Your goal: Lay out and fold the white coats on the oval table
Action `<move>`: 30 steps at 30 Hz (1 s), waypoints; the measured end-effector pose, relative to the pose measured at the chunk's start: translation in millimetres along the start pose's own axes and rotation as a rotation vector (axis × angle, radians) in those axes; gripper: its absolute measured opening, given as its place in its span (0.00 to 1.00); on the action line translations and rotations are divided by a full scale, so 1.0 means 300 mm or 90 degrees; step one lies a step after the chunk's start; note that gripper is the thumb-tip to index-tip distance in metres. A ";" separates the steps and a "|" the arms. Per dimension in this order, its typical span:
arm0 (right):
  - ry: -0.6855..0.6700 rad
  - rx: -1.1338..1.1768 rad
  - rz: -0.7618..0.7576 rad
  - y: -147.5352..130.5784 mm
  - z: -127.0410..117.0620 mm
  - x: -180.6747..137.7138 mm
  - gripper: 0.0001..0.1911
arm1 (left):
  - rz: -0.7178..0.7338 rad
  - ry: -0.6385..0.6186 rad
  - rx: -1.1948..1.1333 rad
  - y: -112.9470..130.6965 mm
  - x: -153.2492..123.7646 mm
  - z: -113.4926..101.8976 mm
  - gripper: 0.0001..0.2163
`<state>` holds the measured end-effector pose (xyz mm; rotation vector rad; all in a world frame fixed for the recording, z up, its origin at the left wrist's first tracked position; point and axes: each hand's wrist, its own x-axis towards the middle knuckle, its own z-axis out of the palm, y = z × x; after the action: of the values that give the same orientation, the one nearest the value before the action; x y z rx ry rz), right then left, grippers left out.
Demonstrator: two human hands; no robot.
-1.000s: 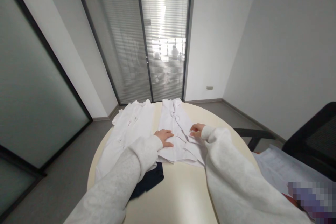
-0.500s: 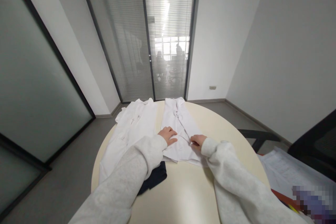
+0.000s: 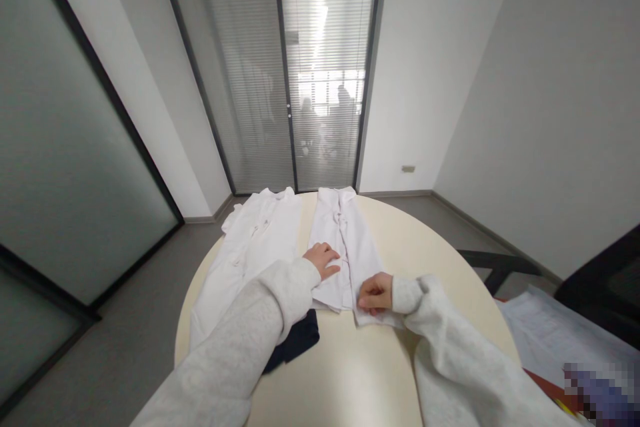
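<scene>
Head view: I look down at a round cream table (image 3: 450, 280) in the lower middle of the frame, with 2 white garments laid side by side on it.
What changed: 1 second ago my right hand (image 3: 376, 293) was farther up the folded white shirt (image 3: 345, 247) at its right edge; now it has come down to the near right corner, and the flap that spread to the right now lies narrower, folded in over the middle.
What that means: I judge the right side fold is laid and I am pressing its lower end flat.
Left hand (image 3: 324, 260): open, palm down, fingers spread flat on the shirt just left of its middle; it grips nothing.
Right hand: fingers curled, tips pinching or pressing the shirt's near hem; I cannot tell which.
Shirt's place: centre of the frame, running from under both hands up to the table's far edge.
Nearby: a second white garment (image 3: 255, 247) just left of it, dark navy cloth (image 3: 297, 343) under my left sleeve (image 3: 250, 333), papers (image 3: 550, 330) at lower right.
</scene>
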<state>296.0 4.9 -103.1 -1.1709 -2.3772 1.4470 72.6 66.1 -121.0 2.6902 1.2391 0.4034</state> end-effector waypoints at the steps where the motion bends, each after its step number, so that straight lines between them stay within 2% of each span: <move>1: 0.029 -0.020 0.005 -0.011 -0.008 0.006 0.24 | 0.000 0.006 0.005 0.005 0.000 -0.004 0.16; 4: 0.169 -0.208 0.058 -0.053 -0.037 0.043 0.20 | -0.041 0.018 0.016 0.024 0.000 -0.019 0.16; 6: 0.232 -0.369 0.132 -0.077 -0.045 0.082 0.18 | -0.099 -0.001 0.019 0.038 0.000 -0.028 0.17; 9: 0.229 -0.491 0.231 -0.084 -0.025 0.135 0.21 | -0.151 -0.077 0.031 0.052 0.001 -0.036 0.19; 13: 0.261 -0.556 0.235 -0.051 0.029 0.162 0.24 | -0.137 -0.105 0.057 0.053 0.004 -0.023 0.12; 16: 0.280 -0.546 0.211 -0.018 0.048 0.160 0.18 | -0.129 -0.087 0.018 0.049 0.006 -0.005 0.09; 19: 0.307 -0.469 0.174 0.014 0.036 0.154 0.15 | -0.102 -0.033 -0.115 0.052 0.008 -0.001 0.10; 21: 0.379 -0.405 0.141 0.043 0.008 0.146 0.16 | -0.062 -0.017 -0.191 0.050 0.010 -0.016 0.13; 23: 0.503 -0.376 0.114 0.082 -0.036 0.137 0.16 | -0.037 0.007 -0.178 0.037 0.013 -0.038 0.16; 25: 0.628 -0.383 0.114 0.129 -0.089 0.133 0.14 | -0.094 0.090 -0.100 0.012 0.018 -0.057 0.15; 27: 0.686 -0.361 0.160 0.171 -0.137 0.147 0.16 | -0.234 0.171 -0.021 -0.014 0.027 -0.057 0.15; 28: 0.681 -0.322 0.195 0.185 -0.156 0.160 0.19 | -0.301 0.174 0.005 -0.022 0.033 -0.050 0.18; 30: 0.635 -0.228 0.246 0.192 -0.182 0.195 0.25 | -0.370 0.112 0.020 -0.021 0.050 -0.030 0.26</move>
<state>312.7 96.3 -135.9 -1.9060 -1.7406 0.2679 74.6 81.7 -111.3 2.1993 1.9951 0.5375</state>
